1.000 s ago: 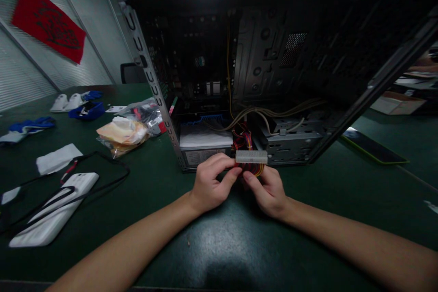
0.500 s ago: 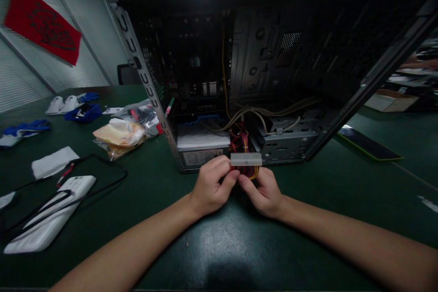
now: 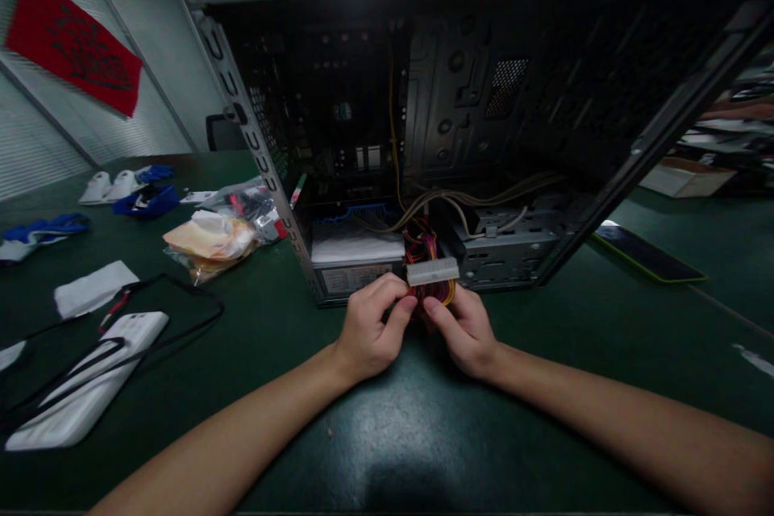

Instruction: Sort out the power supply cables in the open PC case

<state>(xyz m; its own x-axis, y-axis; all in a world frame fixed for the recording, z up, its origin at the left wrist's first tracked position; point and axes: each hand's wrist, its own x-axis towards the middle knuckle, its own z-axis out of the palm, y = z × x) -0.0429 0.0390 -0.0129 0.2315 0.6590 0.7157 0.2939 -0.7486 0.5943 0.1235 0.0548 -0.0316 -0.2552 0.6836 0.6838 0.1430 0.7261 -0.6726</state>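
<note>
A bundle of red, yellow and purple wires (image 3: 446, 291) ends in a wide white power connector (image 3: 433, 271). My left hand (image 3: 376, 324) is closed on the wire bundle from the left, thumb and fingers pinching just below the connector. From the right, my right hand (image 3: 464, 332) pinches the same bundle. Both hands are just in front of an open computer case (image 3: 260, 137), which stands on the table. Inside its lower left is the power supply (image 3: 351, 277), with a white sheet on top. Some fingertips are hidden behind the wires.
A green table (image 3: 254, 419) carries a white power strip (image 3: 90, 387) with black cable at the left. Behind it lie a plastic bag (image 3: 211, 240), a blue holder (image 3: 145, 200) and gloves (image 3: 45, 227). A dark flat panel (image 3: 650, 251) lies at the right.
The connector has tilted slightly, its right end rising, and more of the wires beneath it shows. My thumbs have drawn a little further apart.
</note>
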